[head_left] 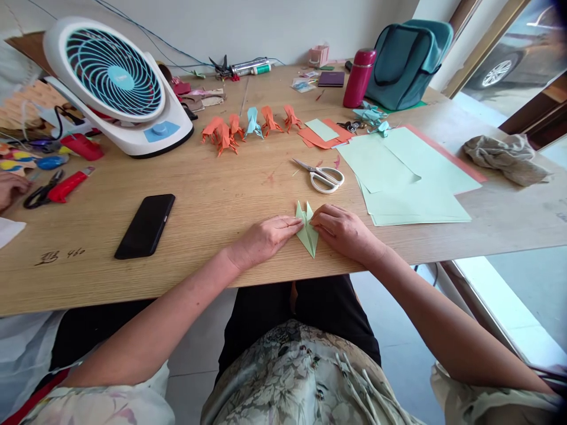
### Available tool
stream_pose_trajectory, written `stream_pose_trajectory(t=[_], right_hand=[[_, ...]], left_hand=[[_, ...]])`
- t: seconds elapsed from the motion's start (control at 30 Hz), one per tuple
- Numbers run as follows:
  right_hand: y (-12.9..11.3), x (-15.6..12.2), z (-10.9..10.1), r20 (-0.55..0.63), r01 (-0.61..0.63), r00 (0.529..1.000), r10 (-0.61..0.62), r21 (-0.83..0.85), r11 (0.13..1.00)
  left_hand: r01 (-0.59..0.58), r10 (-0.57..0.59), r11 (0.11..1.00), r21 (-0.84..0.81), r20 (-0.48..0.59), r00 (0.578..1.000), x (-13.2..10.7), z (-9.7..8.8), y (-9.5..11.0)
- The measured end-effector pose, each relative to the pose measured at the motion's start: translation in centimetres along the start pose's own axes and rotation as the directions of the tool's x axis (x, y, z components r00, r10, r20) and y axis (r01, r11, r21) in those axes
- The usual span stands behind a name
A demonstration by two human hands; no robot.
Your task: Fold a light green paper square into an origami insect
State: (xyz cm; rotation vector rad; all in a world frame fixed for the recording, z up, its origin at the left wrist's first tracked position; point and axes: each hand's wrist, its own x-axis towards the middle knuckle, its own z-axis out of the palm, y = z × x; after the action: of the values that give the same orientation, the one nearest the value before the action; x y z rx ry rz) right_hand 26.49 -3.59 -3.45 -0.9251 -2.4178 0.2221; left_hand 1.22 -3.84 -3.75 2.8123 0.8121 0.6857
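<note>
A pale green folded paper piece [311, 241] lies on the table, with two narrow points at its far end and a single point toward me. My left hand [270, 236] comes at it from the left, fingers pressed together and fingertips on its left edge. On the other side, my right hand [343, 231] is closed, its thumb and fingertips gripping the right edge; some of those fingers are hidden. Just beyond the paper rest white-handled scissors [326, 179], blades pointing left. Pale green paper sheets [416, 203] lie to the right of my right hand.
Orange folded paper figures [225, 140] and a light blue one [253, 123] stand farther back. A phone [145, 226], a white fan [170, 118] and a red cutter [71, 185] are leftward. A pink bottle [359, 78] and teal bag [401, 68] stand back right. Another person's hand [12, 188] shows far left.
</note>
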Motion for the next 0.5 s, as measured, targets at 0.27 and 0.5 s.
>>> stream_pose_trajectory(t=[0.27, 0.5], right_hand=[[-0.2, -0.1, -0.3, 0.032, 0.051, 0.998, -0.048, -0.091, 0.995], [-0.6, -0.4, -0.8, 0.095, 0.071, 0.994, -0.061, -0.107, 0.992]], left_hand=[[-0.046, 0.014, 0.984, 0.173, 0.180, 0.984, -0.5, -0.6, -0.3], [-0.056, 0.006, 0.984, 0.167, 0.285, 0.958, -0.6, -1.3, -0.4]])
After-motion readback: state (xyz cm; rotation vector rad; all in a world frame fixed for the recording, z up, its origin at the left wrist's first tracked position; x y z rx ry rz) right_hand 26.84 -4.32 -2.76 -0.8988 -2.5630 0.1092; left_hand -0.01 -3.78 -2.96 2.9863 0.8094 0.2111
